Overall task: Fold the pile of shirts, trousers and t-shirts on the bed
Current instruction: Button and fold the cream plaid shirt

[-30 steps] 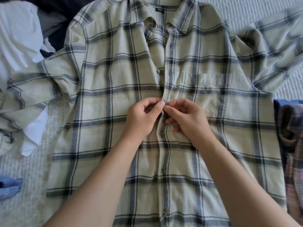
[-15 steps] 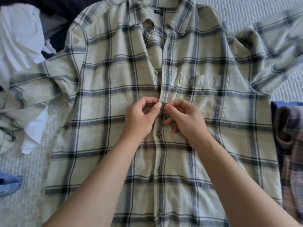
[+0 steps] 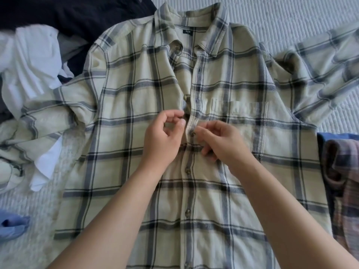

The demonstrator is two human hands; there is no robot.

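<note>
The left hand (image 3: 162, 140) has let go: a second ago its thumb and forefinger were pressed against the right hand's fingertips over the shirt's front strip, and now they are curled loosely in the air with nothing between them, just left of the strip. The right hand (image 3: 221, 144) has drawn slightly away too; its fingers are curled, the forefinger tip close beside a button (image 3: 193, 134), but whether it is pinching the cloth or only touching it cannot be told.

That button now sits through its hole, flat against the front strip (image 3: 189, 123), where half a second ago both hands covered the spot. I judge one more button to be fastened. Below it the buttons run closed down the front; above it one button (image 3: 185, 97) stands free beside its hole, and the collar (image 3: 194, 22) lies open.

The plaid shirt (image 3: 136, 105) is spread face up on the bed (image 3: 291, 16), sleeves flung out to both sides. A white garment (image 3: 33, 61) and a dark one (image 3: 68, 10) lie at its upper left, a blue piece (image 3: 11, 228) at lower left, and another plaid garment (image 3: 342, 171) at its right edge.

Folding proper has not begun; this looks like preparation, with either the next button up or the turning over of the shirt to come.
</note>
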